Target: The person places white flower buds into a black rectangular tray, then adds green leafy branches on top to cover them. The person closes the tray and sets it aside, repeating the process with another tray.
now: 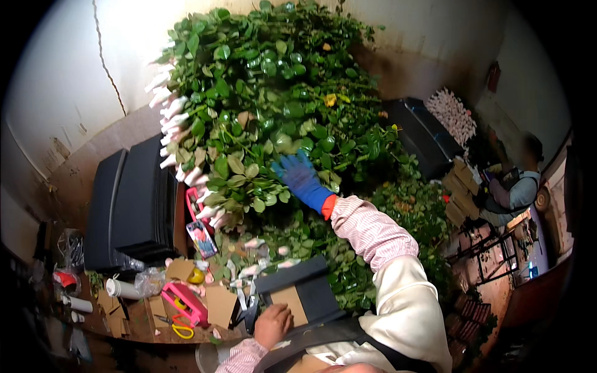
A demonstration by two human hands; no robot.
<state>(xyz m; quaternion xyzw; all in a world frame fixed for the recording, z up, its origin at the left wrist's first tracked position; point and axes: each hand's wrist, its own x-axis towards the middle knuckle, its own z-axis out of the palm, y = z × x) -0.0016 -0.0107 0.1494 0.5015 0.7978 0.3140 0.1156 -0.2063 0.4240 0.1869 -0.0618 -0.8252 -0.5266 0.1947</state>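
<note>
Head view: right hand [303, 177], in a blue glove, lies flat with fingers spread on the heap of leafy green stems [261, 105], gripping nothing. Left hand [272, 324], bare, rests with fingers curled on a brown card [292, 303] atop a dark box [311, 292] at the tabletop [134, 326] edge; whether it grips cannot be told. Pink tool [185, 303] lies nearby.

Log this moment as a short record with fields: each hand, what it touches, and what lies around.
right hand: blue glove, reaching into the stems
left hand: bare, resting on a card on a dark tray
stems: big leafy pile, buds in white sleeves along its left edge
bench left: black trays, pink tool, yellow scissors
far right: another person, seated
</note>
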